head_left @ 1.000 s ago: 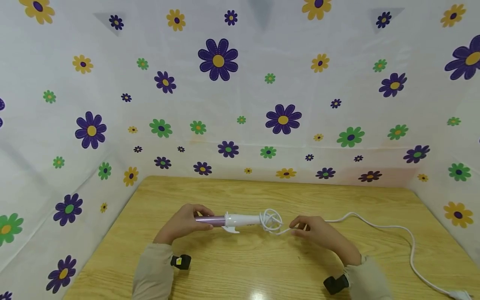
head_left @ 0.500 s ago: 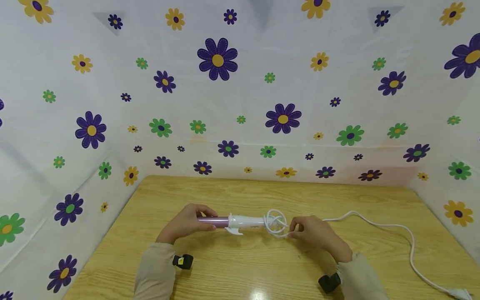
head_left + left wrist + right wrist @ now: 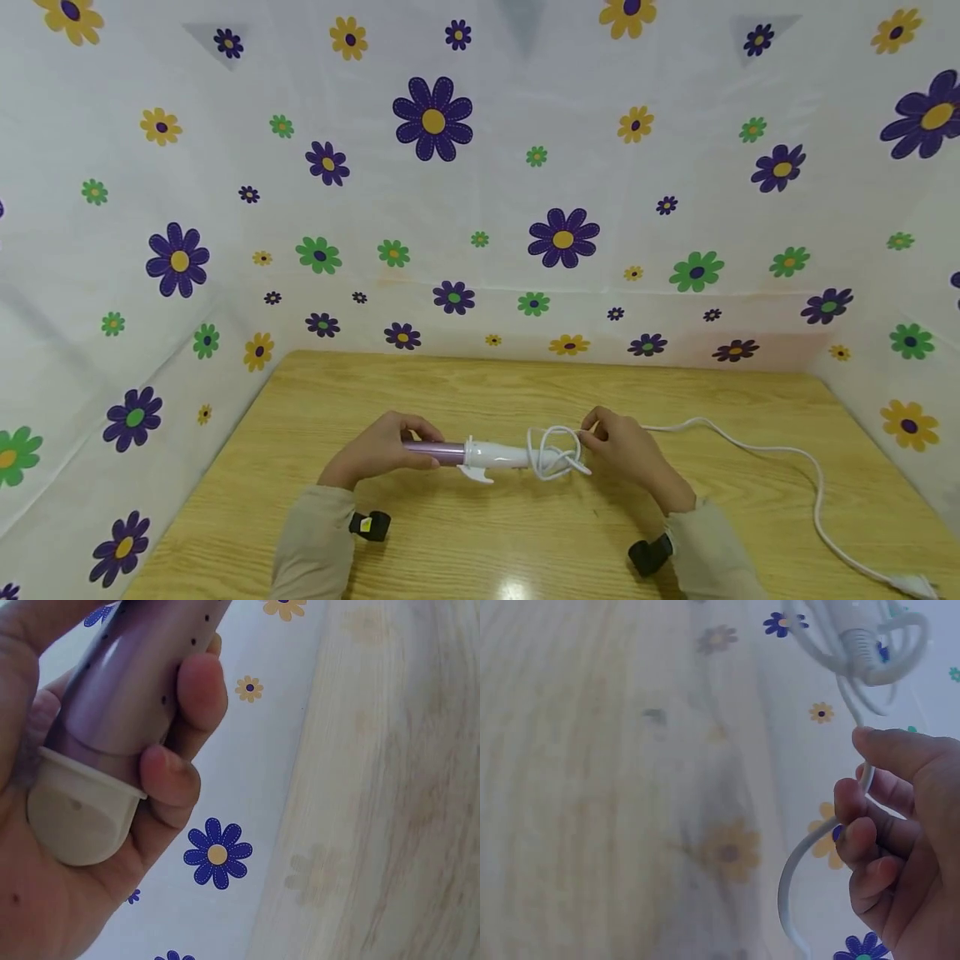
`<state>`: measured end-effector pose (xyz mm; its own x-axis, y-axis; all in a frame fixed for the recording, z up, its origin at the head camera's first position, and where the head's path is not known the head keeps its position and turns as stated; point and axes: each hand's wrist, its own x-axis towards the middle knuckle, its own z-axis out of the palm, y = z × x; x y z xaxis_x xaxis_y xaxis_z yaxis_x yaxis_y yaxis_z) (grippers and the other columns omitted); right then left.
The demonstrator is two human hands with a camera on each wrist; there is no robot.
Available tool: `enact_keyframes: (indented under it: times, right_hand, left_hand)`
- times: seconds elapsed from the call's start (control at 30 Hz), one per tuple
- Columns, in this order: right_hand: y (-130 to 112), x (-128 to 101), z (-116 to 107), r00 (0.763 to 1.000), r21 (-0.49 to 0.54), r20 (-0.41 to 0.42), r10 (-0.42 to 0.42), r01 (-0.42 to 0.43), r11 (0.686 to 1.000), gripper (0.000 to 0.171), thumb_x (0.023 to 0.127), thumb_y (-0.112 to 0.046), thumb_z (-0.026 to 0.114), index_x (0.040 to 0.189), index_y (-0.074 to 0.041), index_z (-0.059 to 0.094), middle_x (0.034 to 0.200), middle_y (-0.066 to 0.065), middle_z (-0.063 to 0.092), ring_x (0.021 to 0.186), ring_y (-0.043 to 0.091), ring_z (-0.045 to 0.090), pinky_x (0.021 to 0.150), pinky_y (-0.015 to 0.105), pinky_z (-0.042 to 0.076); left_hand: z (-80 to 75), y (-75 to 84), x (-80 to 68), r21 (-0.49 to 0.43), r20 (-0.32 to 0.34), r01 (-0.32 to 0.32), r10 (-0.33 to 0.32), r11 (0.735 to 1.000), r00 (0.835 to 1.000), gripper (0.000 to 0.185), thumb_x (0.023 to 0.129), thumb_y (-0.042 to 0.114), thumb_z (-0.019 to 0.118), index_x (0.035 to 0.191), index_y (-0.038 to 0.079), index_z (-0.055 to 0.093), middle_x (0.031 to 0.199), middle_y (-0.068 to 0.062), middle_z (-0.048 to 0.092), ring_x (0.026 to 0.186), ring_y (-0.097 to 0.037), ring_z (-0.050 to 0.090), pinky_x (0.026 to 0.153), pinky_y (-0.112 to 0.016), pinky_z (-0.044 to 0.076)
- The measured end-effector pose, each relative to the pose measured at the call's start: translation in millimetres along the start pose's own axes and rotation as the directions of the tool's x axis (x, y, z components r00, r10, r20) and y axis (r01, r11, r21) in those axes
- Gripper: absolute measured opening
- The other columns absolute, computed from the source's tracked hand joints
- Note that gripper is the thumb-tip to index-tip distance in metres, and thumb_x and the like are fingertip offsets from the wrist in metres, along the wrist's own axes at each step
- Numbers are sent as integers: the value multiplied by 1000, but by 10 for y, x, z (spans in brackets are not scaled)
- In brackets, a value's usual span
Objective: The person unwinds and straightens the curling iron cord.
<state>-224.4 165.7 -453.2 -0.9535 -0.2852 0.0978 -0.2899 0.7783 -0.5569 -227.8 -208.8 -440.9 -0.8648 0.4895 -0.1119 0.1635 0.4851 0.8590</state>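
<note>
A curling iron with a purple barrel [image 3: 442,452] and a white handle [image 3: 498,456] lies sideways in front of me. My left hand [image 3: 390,448] grips the barrel; in the left wrist view its fingers curl round the purple tube [image 3: 124,682], and the white end cap [image 3: 82,806] sits against the palm. White cord [image 3: 555,454] is looped loosely about the handle's right end. My right hand [image 3: 626,446] pinches the cord between thumb and fingers just right of the loops. In the right wrist view the cord [image 3: 787,885] passes through those fingers and hangs below them.
From the right hand the cord runs on over the wooden table [image 3: 525,533] to a white plug [image 3: 911,586] at the lower right. Flower-printed white cloth [image 3: 510,183] closes off the back and both sides. Each wrist wears a black camera.
The curling iron and left hand have shifted slightly right. My right hand has moved slightly left and up with the cord, and the loops round the handle have changed shape.
</note>
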Motion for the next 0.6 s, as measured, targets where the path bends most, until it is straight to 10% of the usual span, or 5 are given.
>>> enact_keyframes:
  times: [0.6]
  right_hand:
    - [-123,-227,-297,991,161,-21,-134,136,978,12,93,-22,64,93,-12,57,72,-8,56,62,0,45,56,22,40]
  left_hand:
    - [-26,-106,24,27,-3,15,-15,1000,1000,33,76,26,80,104,11,71,101,-7,67,83,-21,56,73,-33,48]
